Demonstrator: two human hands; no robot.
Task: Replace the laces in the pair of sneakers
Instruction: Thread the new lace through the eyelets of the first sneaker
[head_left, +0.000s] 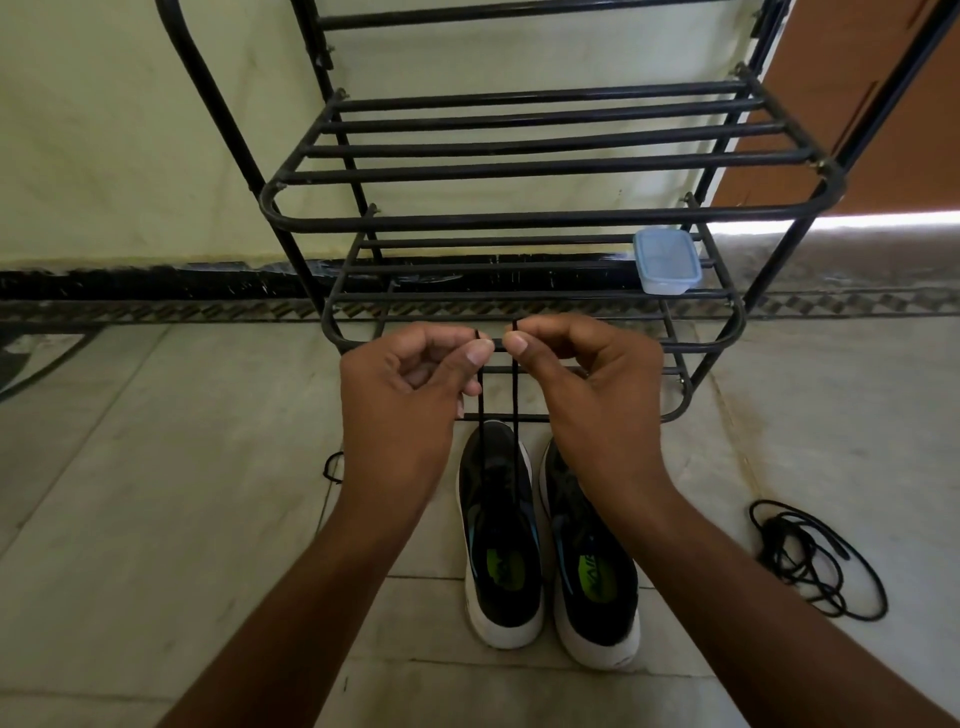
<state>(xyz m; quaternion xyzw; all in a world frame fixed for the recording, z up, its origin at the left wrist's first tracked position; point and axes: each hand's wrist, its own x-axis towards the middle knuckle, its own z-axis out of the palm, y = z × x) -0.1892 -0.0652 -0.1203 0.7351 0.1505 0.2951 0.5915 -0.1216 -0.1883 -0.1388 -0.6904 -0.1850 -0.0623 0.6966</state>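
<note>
A: Hands first. What do they hold?

B: The left hand (415, 379) pinches one end of a black lace (482, 410) between thumb and fingertip; the right hand (576, 374) pinches the other end the same way. Both strands drop to the left sneaker (501, 540).

A: Which eyelets?

B: Too dark to tell. The right forearm also covers part of the right sneaker (592, 582), which stands just beside its pair on the floor (156, 493).

A: Anything else?

B: A loose black lace (815, 561) coiled to the right, a black cord loop (332, 467) half hidden behind the left wrist, and a plastic container (666, 262) on the black rack (519, 218), whose top is cut off.
</note>
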